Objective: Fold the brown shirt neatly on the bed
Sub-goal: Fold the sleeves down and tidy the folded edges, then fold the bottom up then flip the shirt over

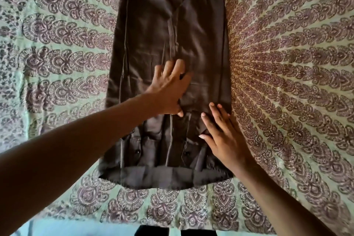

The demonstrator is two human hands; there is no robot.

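On bed (pixel 287 82): left hand (pixel 168 92) spread flat on brown shirt (pixel 153 34); right hand (pixel 224 136) flat, fingers together, pressing it.

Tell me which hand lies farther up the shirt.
The left hand: it lies flat near the middle of the brown shirt, fingers spread. The right hand rests nearer the collar end, by the right edge.

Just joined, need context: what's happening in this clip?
A person is folding a brown shirt on a bed with a patterned bedspread. The shirt lies as a long narrow strip, sides already folded in. Left hand and right hand both press flat on it, smoothing the near end.
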